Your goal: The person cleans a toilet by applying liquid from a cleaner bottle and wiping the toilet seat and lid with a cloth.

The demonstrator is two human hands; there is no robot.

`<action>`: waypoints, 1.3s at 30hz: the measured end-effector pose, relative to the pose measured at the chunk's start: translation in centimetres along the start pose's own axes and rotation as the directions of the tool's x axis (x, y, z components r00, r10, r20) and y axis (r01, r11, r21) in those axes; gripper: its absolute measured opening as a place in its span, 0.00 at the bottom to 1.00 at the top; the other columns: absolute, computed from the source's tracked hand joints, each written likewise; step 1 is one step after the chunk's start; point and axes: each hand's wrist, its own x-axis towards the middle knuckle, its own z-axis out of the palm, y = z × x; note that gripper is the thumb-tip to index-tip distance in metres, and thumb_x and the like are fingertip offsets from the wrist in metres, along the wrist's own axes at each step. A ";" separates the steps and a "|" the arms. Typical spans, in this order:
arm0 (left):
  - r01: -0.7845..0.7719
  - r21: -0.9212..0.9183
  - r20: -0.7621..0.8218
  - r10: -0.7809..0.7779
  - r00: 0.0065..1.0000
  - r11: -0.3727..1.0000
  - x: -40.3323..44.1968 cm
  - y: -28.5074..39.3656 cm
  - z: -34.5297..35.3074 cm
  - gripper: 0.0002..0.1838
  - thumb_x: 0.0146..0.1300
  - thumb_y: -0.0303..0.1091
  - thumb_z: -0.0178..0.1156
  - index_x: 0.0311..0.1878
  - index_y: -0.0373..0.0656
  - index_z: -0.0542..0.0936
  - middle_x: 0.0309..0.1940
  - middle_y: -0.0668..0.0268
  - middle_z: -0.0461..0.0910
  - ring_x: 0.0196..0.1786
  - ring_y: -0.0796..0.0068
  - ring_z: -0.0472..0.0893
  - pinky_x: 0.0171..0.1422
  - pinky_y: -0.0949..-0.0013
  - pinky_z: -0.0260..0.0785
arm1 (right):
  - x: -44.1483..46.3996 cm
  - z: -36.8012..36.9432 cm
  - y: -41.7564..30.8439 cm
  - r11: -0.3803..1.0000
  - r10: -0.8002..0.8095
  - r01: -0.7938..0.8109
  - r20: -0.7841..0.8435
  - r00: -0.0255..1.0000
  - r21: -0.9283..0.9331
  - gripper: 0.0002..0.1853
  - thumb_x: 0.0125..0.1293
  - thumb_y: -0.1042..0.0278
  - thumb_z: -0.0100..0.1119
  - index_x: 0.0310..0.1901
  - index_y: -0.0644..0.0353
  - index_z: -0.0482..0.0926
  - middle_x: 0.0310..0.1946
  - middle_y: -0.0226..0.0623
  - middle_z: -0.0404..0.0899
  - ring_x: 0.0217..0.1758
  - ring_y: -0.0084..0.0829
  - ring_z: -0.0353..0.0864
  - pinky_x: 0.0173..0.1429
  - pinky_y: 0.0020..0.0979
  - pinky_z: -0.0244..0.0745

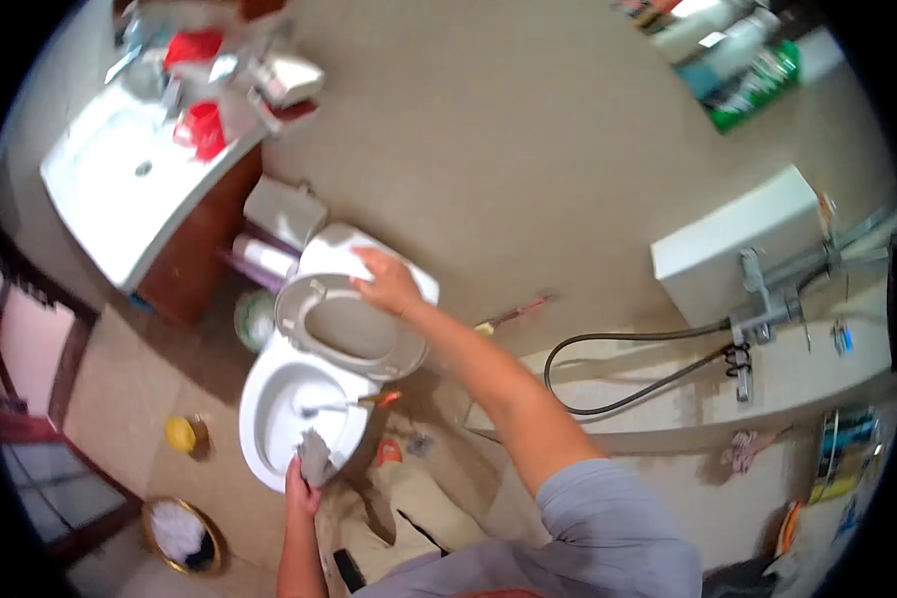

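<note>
My left hand [303, 486] is closed around a bunched grey cloth [314, 457] at the front rim of the white toilet bowl [253, 439]. Across the bowl lies a brush [334, 406], its orange-tipped handle over the right rim. The toilet seat [291, 311] is raised and leans towards the cistern [421, 282]. At the seat's upper edge is my right hand [387, 283], with the thumb side over the seat and the fingers towards the cistern top; it appears to grip the edge.
Left of the toilet is a washbasin [120, 224] with a red cup [206, 131]. A yellow-lidded jar [180, 435] and a basket [215, 543] holding white cloth stand on the floor. A shower hose [608, 339] loops over the bathtub [668, 424] at right.
</note>
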 end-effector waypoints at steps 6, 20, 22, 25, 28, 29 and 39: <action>-0.224 0.283 0.150 0.187 0.971 0.933 -4.6 8.9 9.2 0.22 0.71 0.47 0.50 0.57 0.39 0.72 0.51 0.63 0.75 0.55 0.68 0.74 0.62 0.64 0.65 | -3.5 -4.3 -3.1 0.990 -0.132 0.126 -0.094 0.987 -0.067 0.28 0.58 0.62 0.61 0.61 0.59 0.70 0.61 0.49 0.69 0.64 0.47 0.67 0.67 0.45 0.61; -0.316 -0.473 -0.016 0.351 0.936 0.822 -5.3 13.4 17.9 0.27 0.65 0.60 0.51 0.59 0.52 0.73 0.54 0.63 0.76 0.59 0.62 0.73 0.65 0.44 0.63 | -0.3 -39.3 -5.7 0.971 -0.117 -0.042 -0.620 0.776 -0.235 0.17 0.61 0.66 0.60 0.50 0.64 0.78 0.46 0.48 0.81 0.47 0.42 0.82 0.52 0.35 0.76; -0.339 -0.433 -0.028 0.364 0.931 0.835 -5.5 13.3 19.4 0.24 0.66 0.56 0.52 0.58 0.51 0.73 0.54 0.64 0.77 0.59 0.63 0.73 0.66 0.44 0.62 | 1.8 -43.7 -7.6 0.972 -0.061 -0.110 -0.670 0.740 -0.209 0.16 0.58 0.66 0.62 0.46 0.63 0.79 0.38 0.46 0.82 0.35 0.44 0.83 0.42 0.37 0.78; -0.303 -0.427 0.097 0.376 0.921 0.852 -5.0 12.7 19.4 0.21 0.68 0.49 0.50 0.60 0.51 0.72 0.58 0.61 0.74 0.62 0.62 0.71 0.68 0.44 0.60 | 6.0 -49.3 -9.5 0.977 -0.183 0.011 -0.816 0.549 -0.211 0.13 0.56 0.67 0.63 0.41 0.63 0.81 0.26 0.43 0.82 0.29 0.41 0.82 0.35 0.35 0.77; -0.332 -0.412 0.163 0.427 0.889 0.848 -5.6 13.0 20.3 0.22 0.70 0.47 0.47 0.62 0.47 0.71 0.60 0.60 0.72 0.63 0.61 0.70 0.69 0.47 0.59 | 9.1 -53.9 -11.1 0.940 -0.234 -0.099 -0.830 0.507 -0.326 0.13 0.54 0.64 0.64 0.39 0.62 0.82 0.22 0.41 0.81 0.28 0.41 0.83 0.35 0.37 0.78; -0.345 -0.415 0.185 0.449 0.874 0.842 -5.9 13.1 20.4 0.22 0.71 0.46 0.47 0.62 0.46 0.70 0.61 0.59 0.72 0.64 0.61 0.70 0.70 0.49 0.58 | 10.1 -55.0 -10.9 0.932 -0.233 -0.124 -0.825 0.515 -0.341 0.14 0.54 0.62 0.63 0.40 0.61 0.82 0.23 0.42 0.82 0.29 0.42 0.83 0.36 0.38 0.78; -0.335 -0.471 0.031 0.395 0.918 0.816 -8.1 13.5 17.6 0.19 0.69 0.45 0.49 0.54 0.41 0.74 0.52 0.61 0.76 0.56 0.63 0.74 0.65 0.56 0.65 | 13.4 -56.4 -13.3 0.710 0.120 -0.552 -0.697 0.707 -0.437 0.30 0.51 0.36 0.63 0.38 0.61 0.83 0.35 0.46 0.84 0.40 0.43 0.84 0.43 0.40 0.80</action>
